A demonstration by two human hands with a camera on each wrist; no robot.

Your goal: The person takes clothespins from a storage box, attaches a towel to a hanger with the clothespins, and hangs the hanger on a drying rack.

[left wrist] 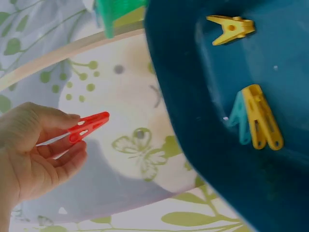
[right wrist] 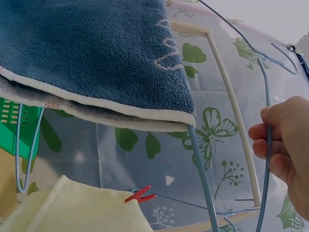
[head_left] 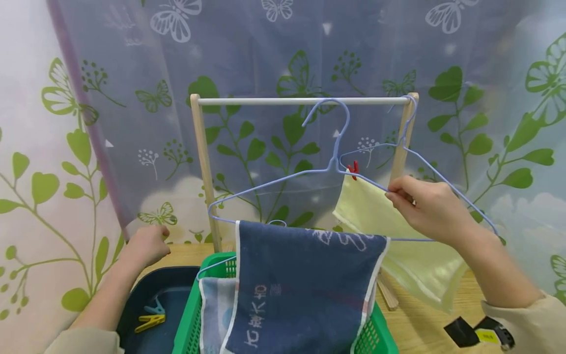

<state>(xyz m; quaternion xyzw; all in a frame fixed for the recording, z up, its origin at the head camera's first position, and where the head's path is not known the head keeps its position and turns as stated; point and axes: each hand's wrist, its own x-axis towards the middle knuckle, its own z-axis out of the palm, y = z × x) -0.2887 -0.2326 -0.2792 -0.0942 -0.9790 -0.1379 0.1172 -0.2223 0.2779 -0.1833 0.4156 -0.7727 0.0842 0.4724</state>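
Observation:
My right hand [head_left: 426, 206] pinches the sloping arm of a blue wire hanger [head_left: 274, 183], held up in front of the rack. Over the hanger's lower bar drapes a dark blue towel [head_left: 300, 285] with white edging. My left hand [left wrist: 43, 150] pinches a red clothespin [left wrist: 89, 126] between thumb and fingers, beside the dark blue basin [left wrist: 166, 72]; in the head view that clothespin is hidden. Behind the right hand, a pale yellow cloth [head_left: 411, 246] hangs from a second hanger [head_left: 446, 182] on the rack, with another red clothespin [head_left: 354, 170] at its upper corner.
A wooden rack with a white rail [head_left: 265, 102] stands at the back. Below the towel is a green basket [head_left: 380, 339] with a lighter patterned cloth [head_left: 216, 300] and another hanger. Yellow clothespins [left wrist: 260, 118] and a light blue one [left wrist: 240, 118] lie in the basin.

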